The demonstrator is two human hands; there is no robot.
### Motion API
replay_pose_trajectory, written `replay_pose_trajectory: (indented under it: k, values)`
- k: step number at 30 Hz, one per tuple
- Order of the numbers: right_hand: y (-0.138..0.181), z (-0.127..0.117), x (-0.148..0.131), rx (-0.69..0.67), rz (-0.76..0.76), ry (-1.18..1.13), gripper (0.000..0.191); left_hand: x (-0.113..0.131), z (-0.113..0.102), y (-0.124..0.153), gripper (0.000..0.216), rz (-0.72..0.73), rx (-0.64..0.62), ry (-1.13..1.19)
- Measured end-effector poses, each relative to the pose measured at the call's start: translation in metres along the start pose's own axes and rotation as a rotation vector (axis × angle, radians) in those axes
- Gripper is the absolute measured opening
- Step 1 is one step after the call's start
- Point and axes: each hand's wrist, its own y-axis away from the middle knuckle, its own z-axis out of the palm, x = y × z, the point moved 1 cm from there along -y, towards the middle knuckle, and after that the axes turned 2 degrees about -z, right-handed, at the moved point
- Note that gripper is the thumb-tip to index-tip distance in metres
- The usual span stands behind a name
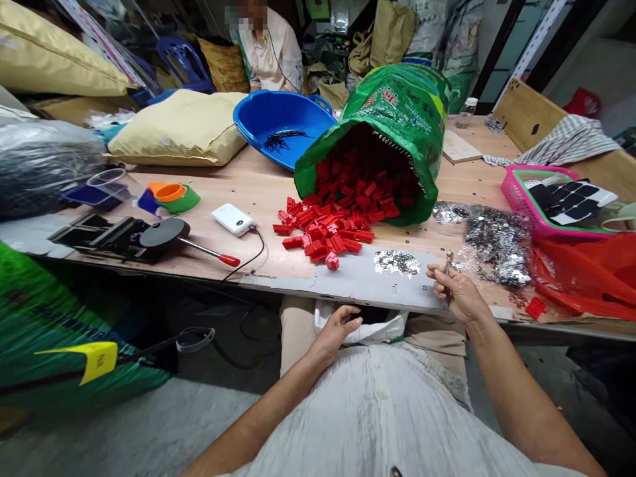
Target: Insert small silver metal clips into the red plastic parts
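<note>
My right hand (458,293) is closed at the table's front edge, pinching a slim metal tool (449,262) that points upward; its exact kind is too small to make out. To its left, a patch of small flat silver metal pieces (397,263) lies on a grey sheet (342,281). My left hand (340,330) hovers over an open white bag (382,333) in my lap, fingers curled but apart, with nothing seen in them. Beyond it, many red plastic parts (332,228) spill from a green woven sack (402,99) lying on its side.
A blue basin (278,109) holding thin black pieces stands behind. At left are a black lever press (139,238) and a white power bank (232,219) with a cable. Clear bags of metal pieces (499,242) and a pink basket (517,199) sit right. A person (275,53) sits opposite.
</note>
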Motion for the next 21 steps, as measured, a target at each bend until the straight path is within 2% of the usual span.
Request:
replay_pose_trajectory:
  k: [6,13,21]
  values:
    - [-0.002,0.005,-0.002,-0.004,0.001,-0.078,0.034,-0.005,-0.004,-0.002,0.041,-0.013,0.004,0.005]
    - [0.002,0.011,-0.005,0.013,0.022,-0.118,0.037,-0.006,-0.004,-0.002,0.046,-0.016,0.005,0.003]
    - [0.005,0.011,-0.006,-0.021,-0.076,-0.086,0.034,-0.005,-0.002,0.000,0.042,-0.022,0.021,0.001]
